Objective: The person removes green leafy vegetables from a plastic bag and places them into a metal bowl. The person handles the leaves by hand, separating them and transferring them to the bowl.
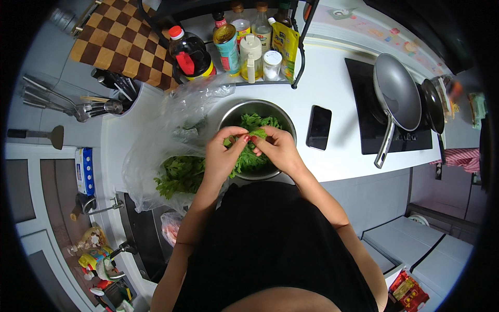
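Observation:
Both hands meet above a stainless steel bowl [286, 117] that holds loose leafy greens [249, 162]. Between the fingertips of my left hand [225, 146] and my right hand [278, 147] is a green leafy sprig [257, 135], pinched from both sides. The thumbs almost touch; part of the sprig is hidden behind the fingers. Left of the bowl spreads a clear plastic bag [146, 156]. More greens [181, 175], with broad toothed leaves, lie in the bag's mouth beside my left forearm.
A smartphone [319, 127] lies right of the bowl, before a cooktop [360, 101] bearing a wok [397, 93] and a dark pan [432, 105]. Behind the bowl, a rack [298, 74] holds bottles and jars. A checkered cutting board [121, 43] stands at back left; a sink [142, 234] is at left.

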{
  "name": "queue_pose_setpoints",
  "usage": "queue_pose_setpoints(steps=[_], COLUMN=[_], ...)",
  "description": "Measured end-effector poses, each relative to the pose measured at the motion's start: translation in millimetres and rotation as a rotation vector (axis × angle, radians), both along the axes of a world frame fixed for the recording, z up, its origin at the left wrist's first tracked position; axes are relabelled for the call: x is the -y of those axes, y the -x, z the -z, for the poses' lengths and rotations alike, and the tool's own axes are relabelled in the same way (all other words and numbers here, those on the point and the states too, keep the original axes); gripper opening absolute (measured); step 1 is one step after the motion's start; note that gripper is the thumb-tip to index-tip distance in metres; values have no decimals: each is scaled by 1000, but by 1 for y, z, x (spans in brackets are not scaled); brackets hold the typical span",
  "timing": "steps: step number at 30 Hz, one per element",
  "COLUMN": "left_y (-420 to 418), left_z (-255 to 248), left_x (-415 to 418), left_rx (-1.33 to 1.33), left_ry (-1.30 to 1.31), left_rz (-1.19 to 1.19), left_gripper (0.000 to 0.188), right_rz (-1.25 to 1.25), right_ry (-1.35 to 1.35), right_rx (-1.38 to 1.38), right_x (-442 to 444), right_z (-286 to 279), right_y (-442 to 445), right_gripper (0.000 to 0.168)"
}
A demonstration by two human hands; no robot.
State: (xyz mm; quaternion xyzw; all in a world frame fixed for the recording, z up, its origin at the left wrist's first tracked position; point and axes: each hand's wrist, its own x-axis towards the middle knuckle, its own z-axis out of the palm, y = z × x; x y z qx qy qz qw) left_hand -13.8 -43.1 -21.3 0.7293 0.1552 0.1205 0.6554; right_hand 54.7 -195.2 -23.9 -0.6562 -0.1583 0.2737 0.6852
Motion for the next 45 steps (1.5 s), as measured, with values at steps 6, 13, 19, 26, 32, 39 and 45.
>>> queue_pose_setpoints(steps=[6,13,19,26,32,39,45], left_y=[6,25,50,115,120,24,-23], left_z=[-4,-13,-50,-69,-54,-47,44], left_x=[0,-15,-125,-148,-142,-140,-158], left_rx=[116,143,-54,-464,-527,77,-174], left_ry=[-420,-448,-355,-403,-408,-784,-1002], left_rz=[39,-21,-439,-46,-1,-23,262], left_gripper=[10,12,7,4,6,8,5], right_rz=[58,260,-271,-12,-44,-101,-144], right_ry=[196,364,504,548,463,390,375], right_rx=[470,606,678,664,586,648,767], right_x=[-2,10,20,22,27,16,25], right_z=[0,25,25,22,17,13,11], right_y=[2,-9,0,-2,0,-3,1], right_gripper=[14,19,51,23,26,18,17])
